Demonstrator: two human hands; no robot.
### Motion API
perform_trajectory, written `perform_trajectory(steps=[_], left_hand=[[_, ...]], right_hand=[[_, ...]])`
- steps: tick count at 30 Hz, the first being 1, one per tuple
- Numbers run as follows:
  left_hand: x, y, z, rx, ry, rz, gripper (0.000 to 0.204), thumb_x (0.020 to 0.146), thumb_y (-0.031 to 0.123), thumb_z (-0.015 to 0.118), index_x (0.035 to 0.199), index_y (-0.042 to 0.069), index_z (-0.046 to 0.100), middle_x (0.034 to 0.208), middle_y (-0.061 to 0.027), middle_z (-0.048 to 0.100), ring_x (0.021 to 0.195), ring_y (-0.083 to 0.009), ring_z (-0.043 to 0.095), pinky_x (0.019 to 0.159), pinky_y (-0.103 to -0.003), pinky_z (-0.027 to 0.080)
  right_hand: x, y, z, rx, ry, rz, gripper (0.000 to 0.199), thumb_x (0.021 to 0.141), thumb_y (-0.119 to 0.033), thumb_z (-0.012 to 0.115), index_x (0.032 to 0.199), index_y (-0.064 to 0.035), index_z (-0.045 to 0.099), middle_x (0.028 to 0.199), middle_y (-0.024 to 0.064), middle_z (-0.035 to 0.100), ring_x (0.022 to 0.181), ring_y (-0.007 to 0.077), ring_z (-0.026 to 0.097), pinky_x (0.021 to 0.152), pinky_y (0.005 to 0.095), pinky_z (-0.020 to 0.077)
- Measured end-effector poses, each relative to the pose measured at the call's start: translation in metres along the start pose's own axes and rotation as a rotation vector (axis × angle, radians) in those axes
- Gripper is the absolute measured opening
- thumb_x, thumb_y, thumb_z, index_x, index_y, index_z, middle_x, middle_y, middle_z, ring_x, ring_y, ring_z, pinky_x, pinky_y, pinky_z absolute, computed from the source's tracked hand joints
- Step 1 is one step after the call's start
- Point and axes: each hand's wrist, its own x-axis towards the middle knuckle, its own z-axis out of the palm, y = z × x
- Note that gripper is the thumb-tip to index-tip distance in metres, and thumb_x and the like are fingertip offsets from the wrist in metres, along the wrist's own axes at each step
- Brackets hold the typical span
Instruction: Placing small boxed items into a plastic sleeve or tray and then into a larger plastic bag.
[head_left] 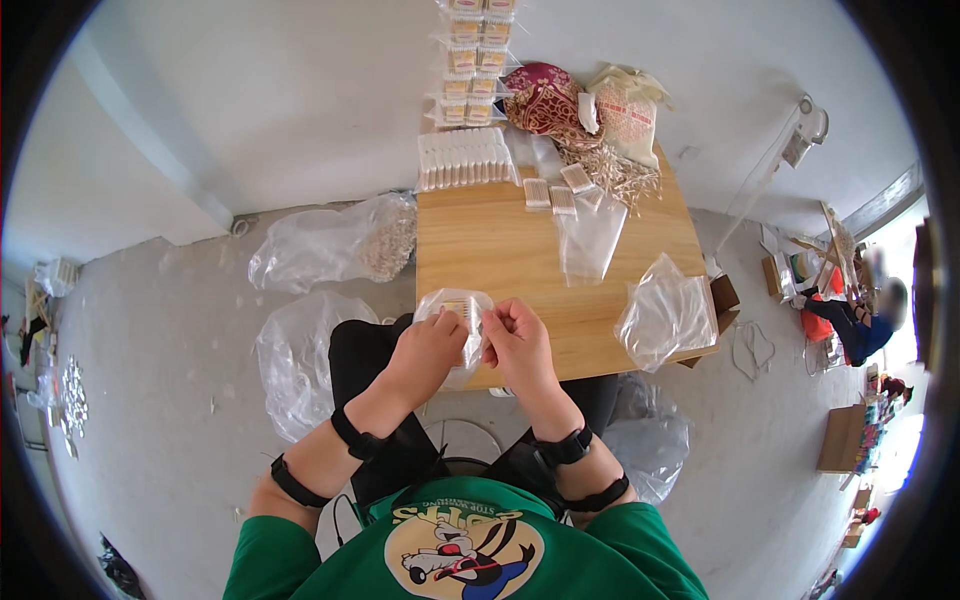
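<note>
I have the left hand (430, 352) with its fingers curled together on a clear bag (477, 299), which encloses a small pack (454, 306) with yellow print. The right hand (520, 345) pinches the bag's right side between thumb and forefinger. I locate the bag at the near left edge of the wooden surface (500, 255); I cannot tell whether it touches the wood. To the right, near the surface's edge, lies a crumpled pile of clear plastic (662, 318). Farther back, I observe flat clear bags (590, 248), small stick bundles (537, 194) and a loose heap of sticks (628, 178). At the rear left stand a row of white bundles (465, 160) and stacked packs (474, 85), beside a red patterned cloth (545, 105).
</note>
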Motion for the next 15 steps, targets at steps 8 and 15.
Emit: perform_trajectory(steps=[8,15], left_hand=[[0.023,-0.010,0.025,-0.992,-0.096,-0.103,0.023,0.088,0.019,0.057,0.102,0.002,0.059,0.105,-0.0093,0.060,0.099,-0.0220,0.057,0.085,-0.033,0.045],[0.025,-0.028,0.103,-1.539,-0.207,-0.488,0.051,0.097,0.044,0.049,0.128,0.004,0.051,0.124,-0.0012,0.054,0.119,-0.0141,0.046,0.104,-0.030,0.031]], right_hand=[[0.021,-0.008,-0.013,-0.035,-0.043,-0.194,0.018,0.095,-0.014,0.056,0.085,-0.0010,0.049,0.062,0.0036,0.056,0.048,0.0088,0.054,0.042,0.0222,0.0417],[0.073,0.057,-0.017,0.042,-0.010,-0.149,0.013,0.096,-0.011,0.053,0.088,-0.0013,0.049,0.061,0.0065,0.057,0.051,0.0117,0.056,0.045,0.0243,0.0419]])
